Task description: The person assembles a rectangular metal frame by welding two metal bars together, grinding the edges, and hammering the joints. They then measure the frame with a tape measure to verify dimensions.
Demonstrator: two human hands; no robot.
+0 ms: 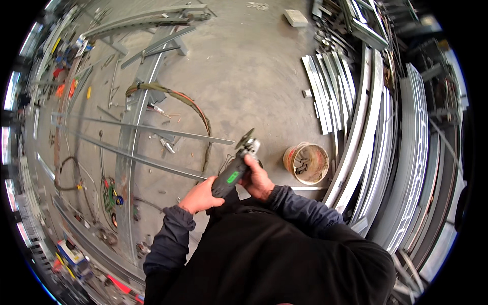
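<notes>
I hold a black angle grinder (235, 170) with a green patch in front of my chest, its disc (246, 138) pointing up and away from me. My left hand (201, 196) grips the rear of the body. My right hand (256, 178) wraps the front part just behind the head. Two long thin metal bars (152, 133) lie across the concrete floor to my left, their near ends close to the disc.
A round bucket (306, 162) with dark pieces inside stands on the floor to my right. Stacked metal profiles (376, 132) line the right side. A curved steel frame (133, 117) with a hose (195, 109) lies ahead on the left. Cables and tools litter the left edge.
</notes>
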